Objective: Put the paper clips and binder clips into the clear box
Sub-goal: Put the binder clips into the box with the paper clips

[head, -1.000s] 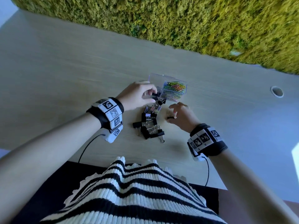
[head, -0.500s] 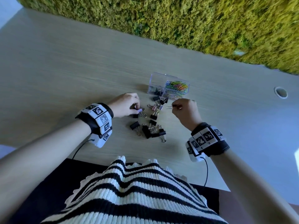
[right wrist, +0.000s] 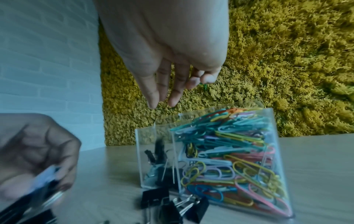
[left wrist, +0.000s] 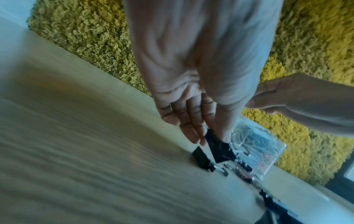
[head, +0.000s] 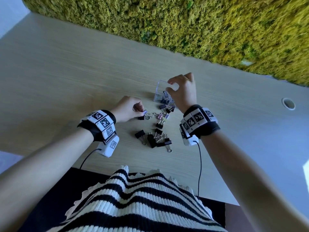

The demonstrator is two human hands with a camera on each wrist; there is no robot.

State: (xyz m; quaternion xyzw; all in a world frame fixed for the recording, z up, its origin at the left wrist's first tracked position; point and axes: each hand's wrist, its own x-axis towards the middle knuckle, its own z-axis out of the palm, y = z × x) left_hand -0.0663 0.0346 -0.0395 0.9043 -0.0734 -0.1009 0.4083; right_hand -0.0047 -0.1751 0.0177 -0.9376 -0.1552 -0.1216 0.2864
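- Our right hand (head: 183, 92) hangs above the clear plastic two-compartment box (right wrist: 220, 159); its fingers (right wrist: 156, 91) hang loosely straight, while thumb and forefinger nearly meet, perhaps around something small and green; we cannot tell whether they hold anything.
- The box stands on the pale wooden desk (head: 75, 72), close to the yellow-green moss wall (head: 184, 22) side of the pile.
- One compartment is packed with multicoloured paper clips (right wrist: 229, 151); the other holds a few black binder clips with silver wire handles (right wrist: 159, 166).
- Our left hand (head: 127, 108) is curled low over the desk, its fingertips pinching a black binder clip (left wrist: 218, 149) at the near-left edge of the loose pile; a pale lilac clip (head: 144, 112) shows right at those fingertips in the head view.
- Loose binder clips (head: 154, 138), mostly black, lie scattered on the desk between our wrists; a pink one (head: 160, 116) and a pale yellow one (head: 164, 119) lie among them.
- More black clips (right wrist: 172, 207) lie just beside the box's near wall.
- Both wrists wear black bands with white coded marker tiles (head: 198, 120), each trailing a thin black cable (head: 199, 164).
- A round cable hole (head: 288, 103) sits in the desk well to the right.
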